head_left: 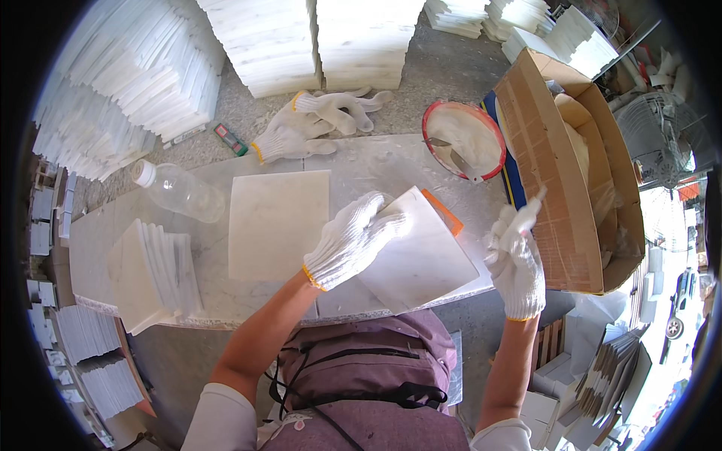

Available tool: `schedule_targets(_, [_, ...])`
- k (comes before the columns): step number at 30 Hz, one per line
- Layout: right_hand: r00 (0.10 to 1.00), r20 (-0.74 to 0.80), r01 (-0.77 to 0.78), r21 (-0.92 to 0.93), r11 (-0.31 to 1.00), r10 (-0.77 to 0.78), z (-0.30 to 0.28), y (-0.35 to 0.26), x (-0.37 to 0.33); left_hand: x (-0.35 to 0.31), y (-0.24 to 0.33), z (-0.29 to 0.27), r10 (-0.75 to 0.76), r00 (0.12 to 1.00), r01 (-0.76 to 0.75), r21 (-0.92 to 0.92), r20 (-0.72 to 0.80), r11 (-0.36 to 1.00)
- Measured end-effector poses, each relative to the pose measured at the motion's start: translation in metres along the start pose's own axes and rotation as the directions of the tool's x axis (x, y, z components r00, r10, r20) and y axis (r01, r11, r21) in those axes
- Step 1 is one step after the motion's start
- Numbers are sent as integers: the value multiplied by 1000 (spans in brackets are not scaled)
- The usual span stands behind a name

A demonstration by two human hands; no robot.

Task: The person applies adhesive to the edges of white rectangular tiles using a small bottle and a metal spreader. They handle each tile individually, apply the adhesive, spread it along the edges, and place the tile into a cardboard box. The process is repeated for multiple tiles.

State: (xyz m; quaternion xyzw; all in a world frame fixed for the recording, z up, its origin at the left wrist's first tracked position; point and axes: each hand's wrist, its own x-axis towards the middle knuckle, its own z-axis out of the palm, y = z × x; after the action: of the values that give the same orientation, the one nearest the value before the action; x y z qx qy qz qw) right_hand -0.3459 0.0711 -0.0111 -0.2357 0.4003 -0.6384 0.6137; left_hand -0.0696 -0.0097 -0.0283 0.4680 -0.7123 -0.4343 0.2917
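Observation:
A white marble tile [425,259] lies slanted near the table's front edge, over an orange object [442,212] that shows only along its far right side. My left hand [355,239], in a white knitted glove, grips this tile at its left edge, fingers over its face. Just right of the tile, my gloved right hand [517,263] is raised off the table. Its fingers are curled and partly blurred; a small thing may be in them, but I cannot make it out. Another square marble tile [278,222] lies flat to the left of my left hand.
A red-rimmed bowl [466,128] of whitish paste holds a metal scraper. An open cardboard box [553,165] stands right. Spare gloves [301,128], a clear plastic bottle [180,193], leaning tiles [154,274] and a green-red tool [230,140] lie around. Tall tile stacks [263,45] line the back.

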Motion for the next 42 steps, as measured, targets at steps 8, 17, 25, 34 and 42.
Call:
schedule_targets(8, [951, -182, 139, -468, 873, -249, -34, 24, -16, -3, -4, 4, 1, 1000, 1, 79, -24, 997])
schedule_targets(17, [786, -192, 80, -911, 404, -588, -43, 58, -4, -2, -12, 8, 26, 999, -21, 144, -33, 989])
schedule_targets(25, [781, -196, -67, -970, 233, -593, -40, 55, -22, -1, -6, 8, -11, 999, 19, 179, -49, 984])
schedule_targets(34, [764, -149, 112, -928, 356, -628, 9, 68, -78, 1, 4, 7, -33, 998, 42, 211, -46, 977])
schedule_targets(42, [851, 24, 135, -975, 175, -525, 30, 65, -51, 3, 6, 6, 5, 1000, -3, 135, -16, 991])
